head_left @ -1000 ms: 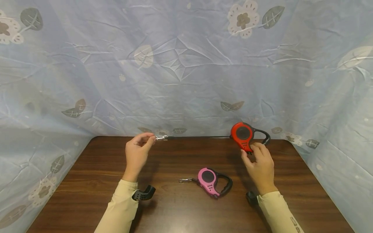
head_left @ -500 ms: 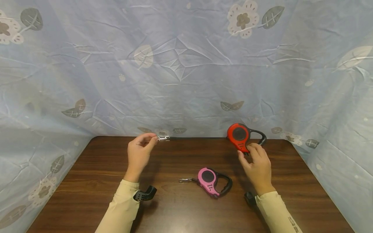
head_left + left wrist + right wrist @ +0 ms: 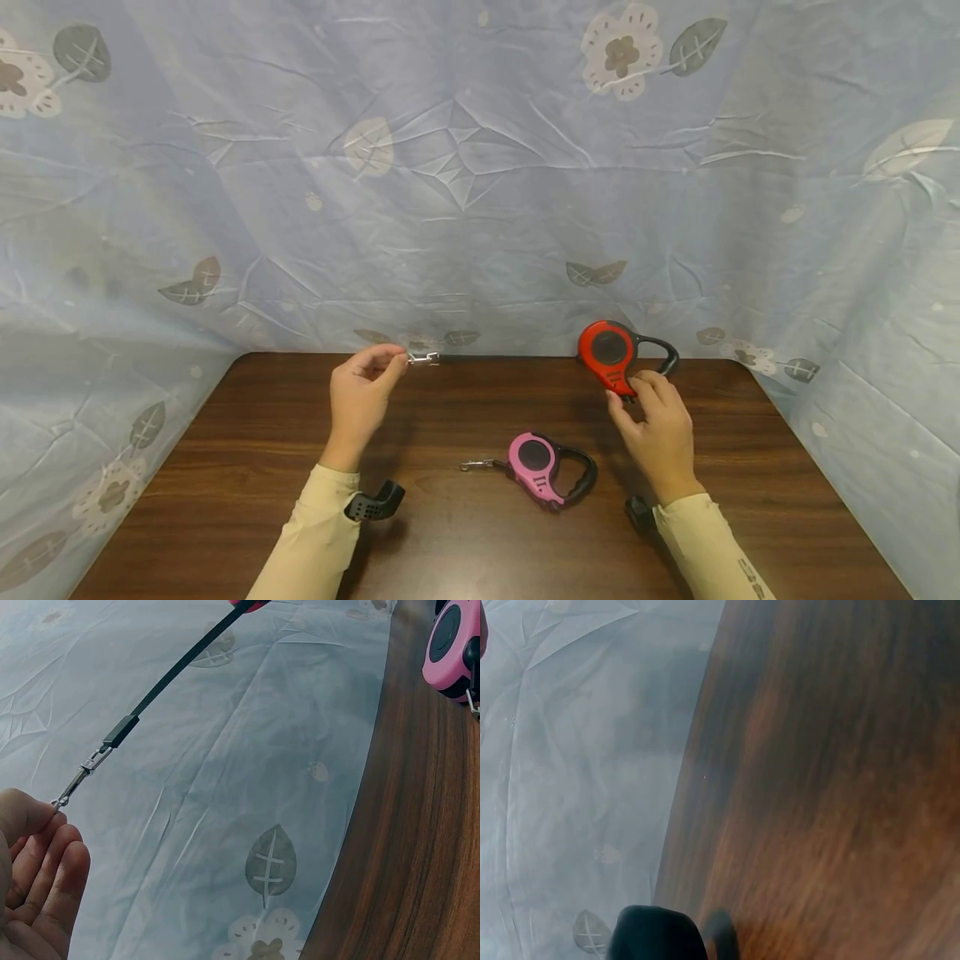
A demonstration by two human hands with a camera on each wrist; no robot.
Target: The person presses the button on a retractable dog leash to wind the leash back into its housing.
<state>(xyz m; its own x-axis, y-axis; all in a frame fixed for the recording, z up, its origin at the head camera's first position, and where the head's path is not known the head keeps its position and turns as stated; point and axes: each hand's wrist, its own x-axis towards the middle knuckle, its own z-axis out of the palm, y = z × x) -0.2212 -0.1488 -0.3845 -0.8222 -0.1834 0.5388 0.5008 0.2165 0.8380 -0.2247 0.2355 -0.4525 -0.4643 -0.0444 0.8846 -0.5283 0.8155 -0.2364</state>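
In the head view my left hand [image 3: 362,400] pinches the end of a metal snap hook [image 3: 424,359] between thumb and fingers. A black strap [image 3: 180,669] stretches taut from that hook in the left wrist view. It leads to a red retractable dog leash [image 3: 604,346] with a black loop handle, raised above the far side of the table. My right hand [image 3: 662,437] pinches the lower end of the red casing. Between the hands, nearer to me, a pink retractable dog leash [image 3: 534,468] lies on the table, its own snap hook [image 3: 477,464] pointing left.
The brown wooden table [image 3: 247,467] ends at a blue-grey patterned cloth [image 3: 480,208] that hangs behind and at both sides. Black wrist-worn devices stick out under both sleeves. A dark rounded shape [image 3: 656,935] shows at the bottom of the right wrist view.
My right hand has brought the red leash left and slightly down. The left hand has shifted a little right with the hook, so the strap between them is shorter. The pink leash stays put.
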